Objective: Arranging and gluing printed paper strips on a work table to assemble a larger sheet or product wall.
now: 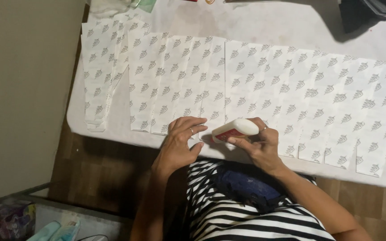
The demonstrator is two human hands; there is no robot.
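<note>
So the right hand [258, 145] has its fingers wrapped around a white glue bottle [235, 129] with a red label, tipped over sideways so the nozzle end points left and down toward the near edge of the table [264, 22]. Firm hold, thumb underneath, fingers curled over the top. The left hand [182, 138] isn't holding anything, it's lying flat with fingers spread, pressing on the bottom end of one of the patterned paper sheets [188, 85] just beside the bottle's tip (there's a ring on one finger of each hand).

The white table is covered in those sheets, white with small grey leaf-like prints, laid overlapping in a row from the left edge across to the right edge. A separate stack of sheets [101, 67] sits at the far left corner. A dark object [367, 13] is at the far right corner, too cut off to tell what.
</note>
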